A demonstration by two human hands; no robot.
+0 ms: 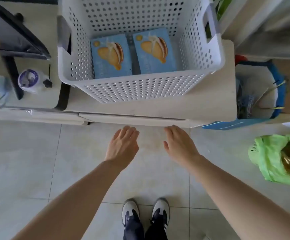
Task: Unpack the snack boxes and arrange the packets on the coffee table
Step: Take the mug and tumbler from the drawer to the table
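Observation:
Two light-blue snack boxes lie flat side by side at the bottom of a white perforated basket (140, 87): the left box (110, 57) and the right box (155, 51), each printed with a yellow biscuit. The basket stands on a low white table (158, 110). My left hand (123, 144) and my right hand (179, 144) are stretched forward over the floor, just short of the table's front edge. Both have straight fingers, palms down, and hold nothing.
A second white surface on the left carries a black stand (14, 54) and a small round purple-and-white container (28, 80). A blue-rimmed box (258, 94) sits to the right of the table. A green plastic bag (279, 156) lies on the tiled floor at right.

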